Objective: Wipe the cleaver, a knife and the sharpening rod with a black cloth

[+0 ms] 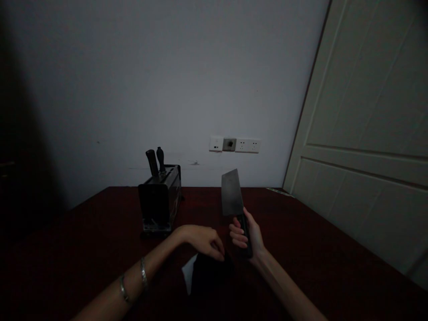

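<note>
Gripping a cleaver (pixel 231 194) in the right hand (pixel 246 234), with fingers closed snugly round its black handle. Raising it nearly upright, with the blade leaning toward 11 o'clock from the fist and its broad grey face turned to the viewer. Touching nothing visible with the blade.

Bending the left hand (pixel 203 243) at the wrist, at about 9 o'clock from the right and well apart from the cleaver, back upward, fingers loosely curled and drooping toward 4 o'clock. Reaching with the fingertips to the upper edge of a dark, shapeless item (pixel 209 273), at 8 o'clock from the right hand; cannot tell in this dimness whether pinching it or merely touching it. Can see a pale, pointed piece (pixel 189 273) at the item's 9 o'clock side. Wearing two silvery bracelets (pixel 143 272) on the forearm, at 8 o'clock from the left hand.

Farther out, at 10 o'clock from the right hand, can make out a boxy black knife holder (pixel 155 207) on the dark red table (pixel 287 223), with two dark handles (pixel 152 162) poking out of its top. Beyond, at 12 o'clock, can see a row of socket plates (pixel 242 145) on the pale wall (pixel 187 80); at 2 o'clock, a panelled door (pixel 364 111).
</note>
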`<action>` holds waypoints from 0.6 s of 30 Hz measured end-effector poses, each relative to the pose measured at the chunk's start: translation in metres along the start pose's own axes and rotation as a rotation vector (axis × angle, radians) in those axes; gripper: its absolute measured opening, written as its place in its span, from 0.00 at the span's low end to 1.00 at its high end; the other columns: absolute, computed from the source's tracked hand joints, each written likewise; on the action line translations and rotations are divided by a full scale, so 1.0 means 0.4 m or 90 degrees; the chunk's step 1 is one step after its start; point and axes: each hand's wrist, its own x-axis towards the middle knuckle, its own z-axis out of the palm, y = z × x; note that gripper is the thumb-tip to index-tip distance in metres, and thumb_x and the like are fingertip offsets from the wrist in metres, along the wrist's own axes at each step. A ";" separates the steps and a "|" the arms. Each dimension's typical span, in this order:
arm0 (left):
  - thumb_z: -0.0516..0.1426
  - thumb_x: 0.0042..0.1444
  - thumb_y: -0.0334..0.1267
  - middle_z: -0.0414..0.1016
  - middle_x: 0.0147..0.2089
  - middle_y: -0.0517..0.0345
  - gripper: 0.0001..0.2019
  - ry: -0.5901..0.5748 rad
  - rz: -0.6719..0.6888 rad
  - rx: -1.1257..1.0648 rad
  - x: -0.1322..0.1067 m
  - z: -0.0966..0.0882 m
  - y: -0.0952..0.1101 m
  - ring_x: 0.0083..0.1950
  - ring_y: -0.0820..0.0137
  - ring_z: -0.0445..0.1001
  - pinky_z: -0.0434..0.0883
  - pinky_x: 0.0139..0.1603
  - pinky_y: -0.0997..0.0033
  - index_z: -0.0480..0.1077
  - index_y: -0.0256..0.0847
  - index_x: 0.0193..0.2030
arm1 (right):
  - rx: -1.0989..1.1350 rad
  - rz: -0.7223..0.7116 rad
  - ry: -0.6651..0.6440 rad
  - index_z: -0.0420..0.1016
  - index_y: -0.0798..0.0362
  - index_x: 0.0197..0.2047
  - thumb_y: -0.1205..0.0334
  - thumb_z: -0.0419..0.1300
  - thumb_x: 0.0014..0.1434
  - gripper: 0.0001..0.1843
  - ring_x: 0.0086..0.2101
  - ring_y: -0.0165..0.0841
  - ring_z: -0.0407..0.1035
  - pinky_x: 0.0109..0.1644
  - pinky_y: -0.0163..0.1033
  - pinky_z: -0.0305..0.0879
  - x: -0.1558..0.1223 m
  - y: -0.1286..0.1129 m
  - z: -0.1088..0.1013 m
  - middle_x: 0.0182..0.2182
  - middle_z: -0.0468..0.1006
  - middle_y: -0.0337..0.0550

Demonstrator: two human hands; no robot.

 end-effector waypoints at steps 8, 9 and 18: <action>0.55 0.52 0.53 0.78 0.30 0.53 0.18 0.052 -0.027 -0.385 -0.018 -0.025 -0.034 0.30 0.70 0.76 0.69 0.33 0.73 0.76 0.39 0.32 | -0.124 -0.009 0.147 0.57 0.53 0.15 0.38 0.47 0.55 0.29 0.07 0.18 0.41 0.08 0.24 0.39 0.029 -0.004 0.007 0.08 0.53 0.28; 0.55 0.52 0.54 0.78 0.30 0.52 0.19 0.055 -0.030 -0.400 -0.023 -0.031 -0.037 0.29 0.70 0.76 0.69 0.32 0.72 0.76 0.38 0.32 | -0.144 -0.017 0.171 0.57 0.53 0.16 0.38 0.47 0.56 0.29 0.07 0.18 0.42 0.08 0.24 0.39 0.033 -0.004 0.010 0.08 0.53 0.28; 0.51 0.55 0.54 0.78 0.29 0.48 0.22 0.037 -0.030 -0.419 -0.052 -0.058 -0.025 0.25 0.67 0.76 0.70 0.27 0.69 0.76 0.37 0.32 | -0.317 -0.107 0.331 0.64 0.55 0.21 0.45 0.48 0.59 0.25 0.08 0.20 0.52 0.09 0.27 0.50 0.055 0.001 0.035 0.19 0.77 0.47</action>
